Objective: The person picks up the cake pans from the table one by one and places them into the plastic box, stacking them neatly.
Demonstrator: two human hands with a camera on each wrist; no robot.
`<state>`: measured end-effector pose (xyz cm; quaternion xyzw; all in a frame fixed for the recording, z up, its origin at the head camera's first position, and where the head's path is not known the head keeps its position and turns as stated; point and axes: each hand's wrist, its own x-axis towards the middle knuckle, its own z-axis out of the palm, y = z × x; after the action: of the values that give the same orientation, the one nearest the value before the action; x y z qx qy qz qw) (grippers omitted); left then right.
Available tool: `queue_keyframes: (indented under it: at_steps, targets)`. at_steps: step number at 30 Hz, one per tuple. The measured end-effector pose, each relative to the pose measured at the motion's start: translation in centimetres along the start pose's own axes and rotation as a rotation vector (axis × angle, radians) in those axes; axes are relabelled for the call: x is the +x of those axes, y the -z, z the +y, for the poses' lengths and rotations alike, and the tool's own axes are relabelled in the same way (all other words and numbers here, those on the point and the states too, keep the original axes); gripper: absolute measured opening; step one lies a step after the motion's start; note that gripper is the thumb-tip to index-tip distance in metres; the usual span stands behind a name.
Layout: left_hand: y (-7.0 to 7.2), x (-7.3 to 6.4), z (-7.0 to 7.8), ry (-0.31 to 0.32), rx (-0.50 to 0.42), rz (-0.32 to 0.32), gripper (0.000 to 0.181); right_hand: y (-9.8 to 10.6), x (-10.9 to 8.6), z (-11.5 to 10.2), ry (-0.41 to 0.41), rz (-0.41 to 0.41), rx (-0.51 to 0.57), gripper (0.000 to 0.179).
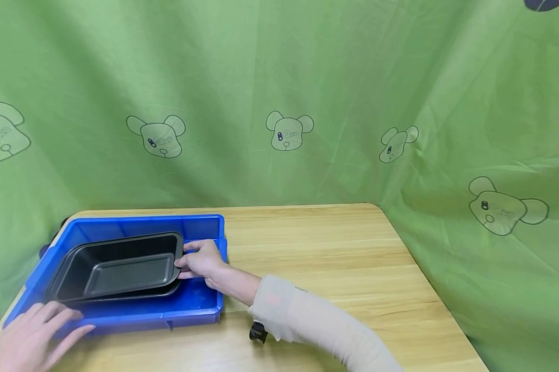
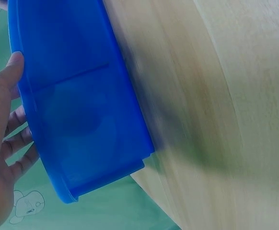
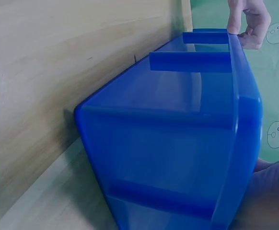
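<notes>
Two dark loaf pans are stacked inside a blue plastic bin (image 1: 198,305) on the left of the table. My right hand (image 1: 204,261) pinches the right end rim of the upper loaf pan (image 1: 133,274), which sits tilted, that end raised off the lower loaf pan (image 1: 165,291). My left hand (image 1: 35,336) is at the bin's front left corner, fingers loosely extended. In the left wrist view, the left thumb (image 2: 15,67) lies at the bin's rim with the other fingers spread behind it. The bin wall hides both pans in the wrist views.
The wooden table (image 1: 316,248) extends to the right of the bin. A green curtain (image 1: 223,77) printed with bear heads hangs around the back and sides. A small black object (image 1: 258,331) shows beneath the right sleeve.
</notes>
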<state>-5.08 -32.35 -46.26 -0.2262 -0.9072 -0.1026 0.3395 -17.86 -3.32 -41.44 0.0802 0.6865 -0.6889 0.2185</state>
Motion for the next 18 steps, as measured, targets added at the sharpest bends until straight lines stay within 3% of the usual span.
queue_keyframes:
  at_steps: [12,18]
  targets:
    - [-0.12,-0.09,-0.11,-0.012,-0.008,0.019,0.069,-0.38,0.08,0.23,-0.001,0.009,-0.076,0.042]
    - [-0.13,-0.26,-0.07,0.021,0.001,-0.014,0.061,-0.19,-0.08,0.39,-0.012,-0.004,-0.106,0.044]
